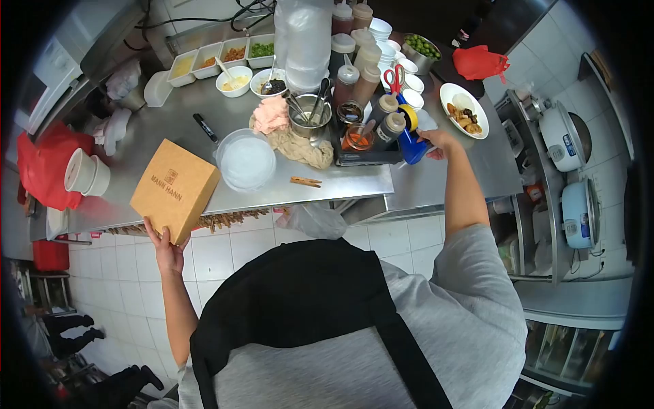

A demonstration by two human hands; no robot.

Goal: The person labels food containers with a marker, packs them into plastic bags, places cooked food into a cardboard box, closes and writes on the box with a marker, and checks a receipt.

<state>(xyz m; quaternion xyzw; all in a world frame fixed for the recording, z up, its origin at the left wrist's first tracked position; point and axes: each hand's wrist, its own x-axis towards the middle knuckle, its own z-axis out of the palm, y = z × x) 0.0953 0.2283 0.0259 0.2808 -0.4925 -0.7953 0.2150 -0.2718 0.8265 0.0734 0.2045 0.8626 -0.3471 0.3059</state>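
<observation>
My left hand [165, 249] grips the near edge of a brown cardboard box [170, 187] printed "MANN HANN", which sits tilted over the counter's front edge. My right hand [439, 144] reaches to the right and closes on a blue tape dispenser [411, 148] with a yellow roll. The dispenser stands beside a black tray [368, 158] of sauce bottles and jars. Red scissors [394, 79] stick up just behind it. Between my hands are a stack of clear plastic lids [246, 161], a wooden clothespin [305, 182] and a black marker [205, 127].
Crumpled cloths [300, 148] and a metal pot of utensils [310, 117] occupy the middle of the steel counter [354, 187]. Food containers [208, 63] line the back. A plate of food [464, 110] stands at right, white tubs [87, 172] at left. Other people's legs [71, 332] show lower left.
</observation>
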